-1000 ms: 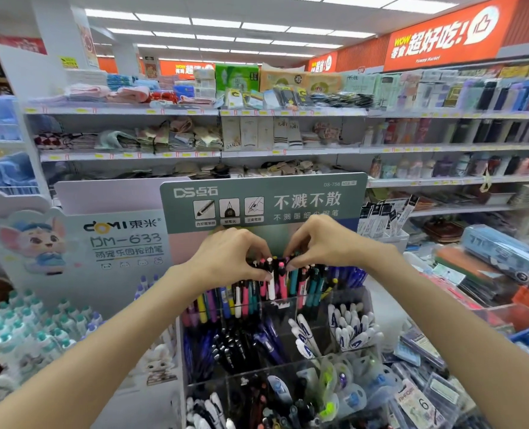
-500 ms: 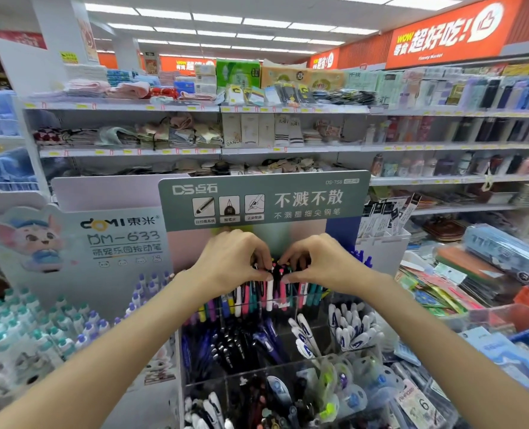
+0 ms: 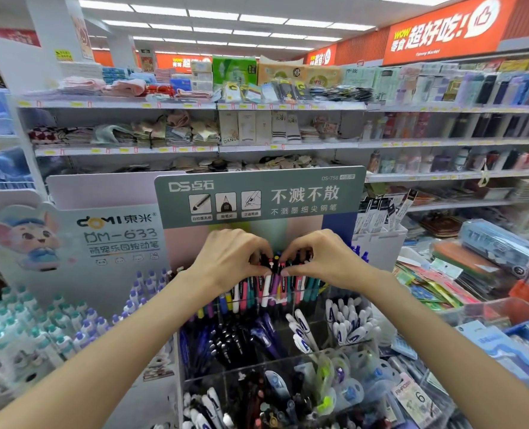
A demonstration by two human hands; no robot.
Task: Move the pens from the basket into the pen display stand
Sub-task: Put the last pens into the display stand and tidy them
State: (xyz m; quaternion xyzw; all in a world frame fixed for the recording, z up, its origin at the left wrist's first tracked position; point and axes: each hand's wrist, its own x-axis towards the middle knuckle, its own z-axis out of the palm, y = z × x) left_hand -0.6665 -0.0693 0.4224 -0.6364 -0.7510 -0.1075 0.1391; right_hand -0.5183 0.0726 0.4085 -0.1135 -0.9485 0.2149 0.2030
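Both hands met over the top tier of the clear pen display stand (image 3: 334,305), just below its grey-green header card (image 3: 260,196); the left hand (image 3: 229,258) and the right hand (image 3: 325,258) had their fingers curled round the upper ends of a bundle of coloured pens (image 3: 272,283), fingertips nearly touching across the tops; the pens stood roughly upright in the back compartment beneath that card, barrels fanned slightly; the basket was not clearly in view. I judged the pens light, stiff and smooth-barrelled, apt to slip or splay as a bunch; they seemed best gripped round the upper barrels near the clips and pressed together from both sides. Lower tiers in front of the header card held darker pens (image 3: 238,342) and white-capped pens (image 3: 346,323).
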